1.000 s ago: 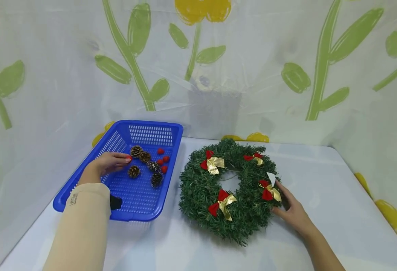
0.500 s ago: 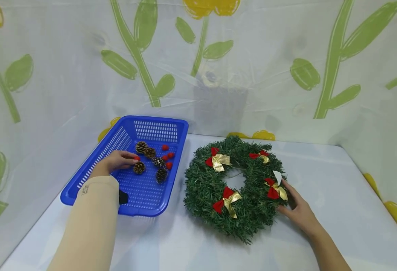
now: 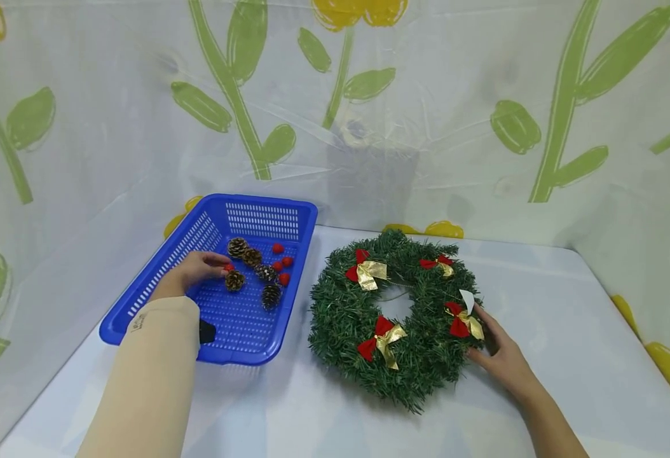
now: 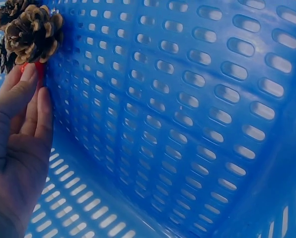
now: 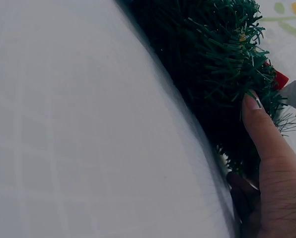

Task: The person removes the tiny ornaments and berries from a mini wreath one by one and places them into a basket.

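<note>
My left hand (image 3: 196, 270) is down inside the blue plastic basket (image 3: 306, 222), thumb and fingers pinching a small red ball (image 3: 229, 268). Right at its fingertips lies a brown pine cone (image 3: 234, 280); in the left wrist view this pine cone (image 4: 31, 34) overlaps the ball, which shows only as a bit of red. On the table, a green artificial wreath (image 3: 335, 305) carries several red-and-gold bows (image 3: 383, 343). My right hand (image 3: 503, 359) grips the wreath's right edge, its thumb (image 5: 259, 124) pressed into the needles in the right wrist view and its other fingers partly hidden.
Several more pine cones (image 3: 271, 296) and red balls (image 3: 284, 278) lie in the basket, towards its right side. A white tag (image 3: 468, 301) sticks up beside the wreath's right bow. Behind the white table (image 3: 546, 305) hangs a flower-patterned sheet (image 3: 461, 178).
The head view has shifted, so everything sits a little further right and higher. My left hand has lowered slightly with the red ball, closer to the pine cone. My right hand stays on the wreath.
</note>
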`<state>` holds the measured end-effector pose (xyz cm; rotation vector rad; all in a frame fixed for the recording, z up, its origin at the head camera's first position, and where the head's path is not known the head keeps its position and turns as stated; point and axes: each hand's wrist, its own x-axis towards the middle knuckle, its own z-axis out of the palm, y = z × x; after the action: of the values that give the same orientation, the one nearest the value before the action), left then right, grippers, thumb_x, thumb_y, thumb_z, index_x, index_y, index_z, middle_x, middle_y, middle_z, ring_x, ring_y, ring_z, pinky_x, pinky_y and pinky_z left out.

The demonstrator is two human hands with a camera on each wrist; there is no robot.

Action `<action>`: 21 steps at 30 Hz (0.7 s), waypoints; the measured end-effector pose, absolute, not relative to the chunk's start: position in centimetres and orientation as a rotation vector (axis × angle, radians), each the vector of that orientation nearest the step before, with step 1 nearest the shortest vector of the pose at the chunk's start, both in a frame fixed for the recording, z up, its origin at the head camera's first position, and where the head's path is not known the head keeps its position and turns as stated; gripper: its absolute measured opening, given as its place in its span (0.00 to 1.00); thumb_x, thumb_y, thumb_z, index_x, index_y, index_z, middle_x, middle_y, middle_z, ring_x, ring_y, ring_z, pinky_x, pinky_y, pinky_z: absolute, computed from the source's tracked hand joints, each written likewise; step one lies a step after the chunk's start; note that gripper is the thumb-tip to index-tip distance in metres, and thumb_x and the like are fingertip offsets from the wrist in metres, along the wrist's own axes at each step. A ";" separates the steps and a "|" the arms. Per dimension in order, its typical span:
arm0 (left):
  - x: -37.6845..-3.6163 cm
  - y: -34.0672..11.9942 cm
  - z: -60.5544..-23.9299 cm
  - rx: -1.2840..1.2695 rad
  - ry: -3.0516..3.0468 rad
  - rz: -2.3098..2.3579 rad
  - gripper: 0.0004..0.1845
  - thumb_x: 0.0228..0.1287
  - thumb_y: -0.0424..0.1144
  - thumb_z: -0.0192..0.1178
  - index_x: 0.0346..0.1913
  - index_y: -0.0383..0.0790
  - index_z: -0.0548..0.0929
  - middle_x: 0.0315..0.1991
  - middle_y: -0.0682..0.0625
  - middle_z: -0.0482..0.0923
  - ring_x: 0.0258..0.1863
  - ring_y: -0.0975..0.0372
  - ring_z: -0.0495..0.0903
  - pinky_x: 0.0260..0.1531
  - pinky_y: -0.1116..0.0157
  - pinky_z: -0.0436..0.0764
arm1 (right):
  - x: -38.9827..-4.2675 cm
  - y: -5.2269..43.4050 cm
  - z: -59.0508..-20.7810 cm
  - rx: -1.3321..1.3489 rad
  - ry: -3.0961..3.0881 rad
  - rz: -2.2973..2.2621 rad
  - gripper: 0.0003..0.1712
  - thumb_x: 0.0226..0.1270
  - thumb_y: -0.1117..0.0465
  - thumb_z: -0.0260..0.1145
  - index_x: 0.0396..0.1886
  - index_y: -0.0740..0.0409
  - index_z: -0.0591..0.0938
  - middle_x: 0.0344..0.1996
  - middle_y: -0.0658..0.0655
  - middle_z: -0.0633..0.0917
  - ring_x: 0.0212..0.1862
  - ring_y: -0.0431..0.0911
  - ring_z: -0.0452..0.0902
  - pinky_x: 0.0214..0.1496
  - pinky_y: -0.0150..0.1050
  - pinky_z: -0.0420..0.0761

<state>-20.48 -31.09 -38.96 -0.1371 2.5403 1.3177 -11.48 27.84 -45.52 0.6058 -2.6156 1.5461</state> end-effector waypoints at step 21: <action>-21.4 -30.0 -35.6 -0.189 2.419 1.470 0.39 0.67 0.50 0.56 0.71 0.29 0.55 0.69 0.32 0.58 0.67 0.44 0.63 0.66 0.51 0.63 | -11.3 27.7 -45.4 0.559 -2.646 1.554 0.52 0.57 0.73 0.65 0.76 0.51 0.49 0.71 0.74 0.50 0.72 0.56 0.45 0.59 0.11 0.53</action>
<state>-21.42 -30.02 -35.64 -0.1889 2.4191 1.4696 -11.35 27.74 -45.38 0.5588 -2.6463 1.5541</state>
